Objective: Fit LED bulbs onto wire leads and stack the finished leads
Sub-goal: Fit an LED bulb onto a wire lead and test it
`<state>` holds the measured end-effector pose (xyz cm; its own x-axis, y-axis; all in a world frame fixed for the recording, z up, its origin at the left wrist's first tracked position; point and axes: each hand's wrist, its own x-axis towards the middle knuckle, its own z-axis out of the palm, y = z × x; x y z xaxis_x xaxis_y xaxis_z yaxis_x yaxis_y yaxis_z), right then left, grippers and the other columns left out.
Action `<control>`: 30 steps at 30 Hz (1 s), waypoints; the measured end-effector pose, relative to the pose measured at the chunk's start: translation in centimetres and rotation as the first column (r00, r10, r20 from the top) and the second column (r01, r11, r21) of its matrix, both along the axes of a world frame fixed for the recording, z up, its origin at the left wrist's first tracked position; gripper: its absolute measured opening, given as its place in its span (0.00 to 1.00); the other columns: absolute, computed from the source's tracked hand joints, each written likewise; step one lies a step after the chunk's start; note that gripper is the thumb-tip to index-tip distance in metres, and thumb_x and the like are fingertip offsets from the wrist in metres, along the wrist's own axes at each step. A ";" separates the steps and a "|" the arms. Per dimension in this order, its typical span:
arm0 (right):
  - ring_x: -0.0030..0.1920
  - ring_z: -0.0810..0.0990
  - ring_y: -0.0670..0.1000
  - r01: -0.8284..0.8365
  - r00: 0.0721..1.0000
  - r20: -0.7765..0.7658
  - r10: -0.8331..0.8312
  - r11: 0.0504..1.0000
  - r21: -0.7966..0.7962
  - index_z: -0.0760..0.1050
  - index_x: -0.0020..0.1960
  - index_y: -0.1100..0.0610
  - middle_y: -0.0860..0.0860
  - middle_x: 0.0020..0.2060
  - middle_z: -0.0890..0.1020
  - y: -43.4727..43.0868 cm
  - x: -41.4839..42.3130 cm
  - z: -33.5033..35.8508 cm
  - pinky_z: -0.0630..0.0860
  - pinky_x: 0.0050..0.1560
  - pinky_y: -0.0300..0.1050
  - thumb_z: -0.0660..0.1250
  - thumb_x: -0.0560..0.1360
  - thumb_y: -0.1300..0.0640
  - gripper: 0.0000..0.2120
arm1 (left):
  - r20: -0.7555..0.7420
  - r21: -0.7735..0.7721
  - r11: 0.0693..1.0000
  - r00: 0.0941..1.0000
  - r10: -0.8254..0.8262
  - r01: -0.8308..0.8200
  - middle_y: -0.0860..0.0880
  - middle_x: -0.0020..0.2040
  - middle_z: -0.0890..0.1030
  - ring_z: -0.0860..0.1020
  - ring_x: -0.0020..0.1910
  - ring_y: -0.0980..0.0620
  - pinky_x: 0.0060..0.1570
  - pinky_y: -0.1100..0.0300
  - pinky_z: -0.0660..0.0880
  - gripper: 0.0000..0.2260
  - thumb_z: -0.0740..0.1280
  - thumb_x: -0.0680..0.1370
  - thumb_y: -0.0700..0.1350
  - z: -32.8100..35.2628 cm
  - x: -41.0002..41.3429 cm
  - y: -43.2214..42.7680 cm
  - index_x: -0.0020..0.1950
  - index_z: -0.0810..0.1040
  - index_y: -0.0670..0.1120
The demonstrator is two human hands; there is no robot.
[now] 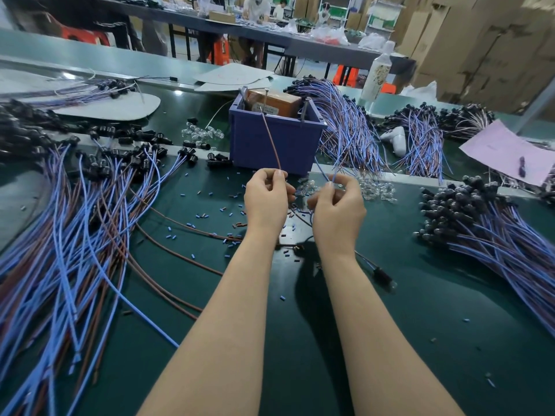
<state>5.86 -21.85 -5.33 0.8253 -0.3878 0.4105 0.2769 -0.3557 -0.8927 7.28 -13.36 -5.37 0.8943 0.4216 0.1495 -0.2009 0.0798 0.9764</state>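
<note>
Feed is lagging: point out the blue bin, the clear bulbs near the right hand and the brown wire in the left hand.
blue bin [270,145], head view, front wall.
clear bulbs [377,189], head view, middle of the pile.
brown wire [271,139], head view, stretch above the left hand [265,196].

The person is bare-armed: left forearm [222,325] and right forearm [375,325] are uncovered all the way down to the lower edge of view. Left hand [265,199] and right hand [338,208] are bare as well (short, plain nails) — slim fingers, narrow wrists
</note>
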 end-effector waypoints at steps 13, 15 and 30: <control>0.43 0.81 0.56 -0.155 0.987 -0.068 0.145 0.967 -0.202 0.75 0.60 0.57 0.56 0.43 0.84 0.5 -0.4 0.3 0.75 0.50 0.48 0.60 0.79 0.60 0.11 | 0.034 0.031 0.999 0.999 -0.020 0.019 0.52 0.30 0.76 0.76 0.30 0.56 0.41 0.53 0.78 0.10 0.60 0.80 0.39 -0.1 -0.1 -0.1 0.40 0.74 0.48; 0.45 0.81 0.56 -0.161 0.986 -0.074 0.148 0.962 -0.219 0.75 0.61 0.57 0.56 0.45 0.84 0.6 -0.5 0.4 0.75 0.51 0.49 0.60 0.79 0.60 0.12 | 0.039 0.050 0.999 0.999 -0.013 0.011 0.53 0.29 0.76 0.76 0.30 0.57 0.40 0.55 0.77 0.11 0.60 0.80 0.39 -0.1 -0.1 -0.1 0.39 0.74 0.49; 0.45 0.82 0.55 -0.169 0.985 -0.069 0.158 0.958 -0.233 0.76 0.60 0.54 0.54 0.45 0.84 0.6 -0.5 0.5 0.76 0.50 0.48 0.61 0.79 0.60 0.11 | 0.054 0.083 0.996 0.998 -0.032 0.027 0.53 0.30 0.76 0.76 0.31 0.58 0.38 0.61 0.77 0.10 0.61 0.80 0.41 0.1 -0.4 0.0 0.40 0.74 0.50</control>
<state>5.38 -21.21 -4.82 0.8907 -0.1424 0.4316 0.3069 -0.5121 -0.8022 6.84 -13.37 -5.24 0.8956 0.3794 0.2323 -0.2537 0.0066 0.9673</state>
